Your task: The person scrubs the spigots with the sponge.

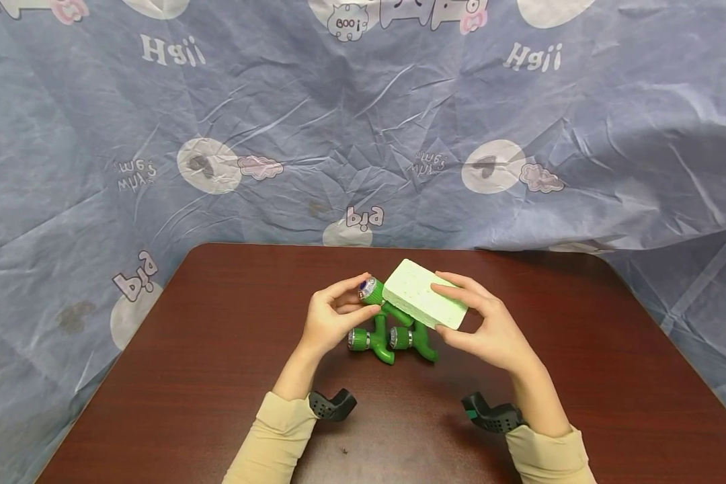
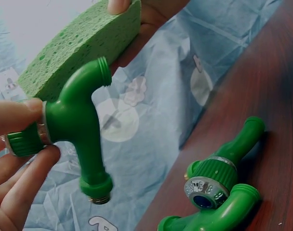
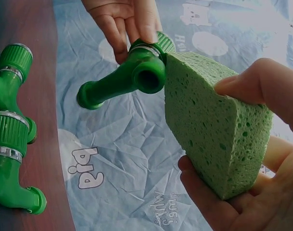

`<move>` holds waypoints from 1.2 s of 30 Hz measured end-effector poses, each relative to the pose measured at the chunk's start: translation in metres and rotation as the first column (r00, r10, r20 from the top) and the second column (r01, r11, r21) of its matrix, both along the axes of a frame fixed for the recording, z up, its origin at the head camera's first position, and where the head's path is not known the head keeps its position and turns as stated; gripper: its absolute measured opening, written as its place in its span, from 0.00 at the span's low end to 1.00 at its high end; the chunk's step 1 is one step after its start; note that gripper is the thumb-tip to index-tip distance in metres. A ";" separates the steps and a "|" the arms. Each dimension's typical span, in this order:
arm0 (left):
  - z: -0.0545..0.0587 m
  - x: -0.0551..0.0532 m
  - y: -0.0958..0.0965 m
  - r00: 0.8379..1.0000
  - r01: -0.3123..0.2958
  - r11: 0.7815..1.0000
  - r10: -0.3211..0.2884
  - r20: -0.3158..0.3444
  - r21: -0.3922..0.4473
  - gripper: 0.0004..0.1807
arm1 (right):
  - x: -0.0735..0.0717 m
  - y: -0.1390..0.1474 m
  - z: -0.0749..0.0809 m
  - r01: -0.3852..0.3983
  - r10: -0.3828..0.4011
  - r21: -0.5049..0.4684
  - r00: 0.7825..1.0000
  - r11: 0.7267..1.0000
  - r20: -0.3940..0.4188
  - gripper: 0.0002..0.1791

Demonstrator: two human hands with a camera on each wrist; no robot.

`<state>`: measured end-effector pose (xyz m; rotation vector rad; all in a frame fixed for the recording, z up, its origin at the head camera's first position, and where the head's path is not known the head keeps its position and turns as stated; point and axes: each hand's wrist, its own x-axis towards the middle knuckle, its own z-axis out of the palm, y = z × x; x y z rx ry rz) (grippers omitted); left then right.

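Observation:
My left hand [image 1: 333, 312] pinches a green faucet [image 2: 81, 113] by its ribbed knob end, between thumb and fingers. The faucet hangs in the air, its spout mouth [image 3: 149, 78] facing the right wrist camera. A light green porous sponge [image 1: 426, 294] is gripped by my right hand [image 1: 484, 319], thumb on one side and fingers on the other. One end of the sponge sits right at the faucet's knob and body. Below the hands, two more green faucets [image 1: 380, 339] [image 1: 417, 339] lie side by side on the table, partly hidden from above by the held things.
The dark reddish-brown table [image 1: 206, 390] stretches out on all sides of the hands. Behind it hangs a wrinkled blue-grey printed cloth [image 1: 314, 134]. Each wrist wears a black strap mount [image 1: 333, 405], over beige sleeves [image 1: 278, 430].

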<state>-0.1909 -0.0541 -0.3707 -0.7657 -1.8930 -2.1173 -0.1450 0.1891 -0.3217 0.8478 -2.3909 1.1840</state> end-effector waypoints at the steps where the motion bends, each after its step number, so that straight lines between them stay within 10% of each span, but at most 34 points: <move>1: 0.000 0.000 -0.001 1.000 0.018 1.000 -0.018 0.003 -0.008 0.27 | 0.000 0.000 0.000 0.004 -0.004 -0.001 1.000 1.000 -0.001 0.30; 19: 0.000 0.003 0.004 0.997 -0.018 0.999 0.022 0.074 -0.049 0.23 | -0.019 -0.008 -0.035 -0.022 0.016 -0.045 0.993 0.999 -0.117 0.33; 29: 0.002 0.004 0.007 0.992 -0.070 0.998 0.071 0.101 -0.009 0.22 | -0.021 -0.003 -0.032 0.153 -0.161 -0.052 0.961 0.987 -0.226 0.34; 36: -0.016 -0.010 0.005 0.987 -0.103 0.994 0.099 0.128 0.023 0.24 | -0.020 -0.007 -0.033 0.105 -0.106 -0.015 0.968 0.994 -0.227 0.34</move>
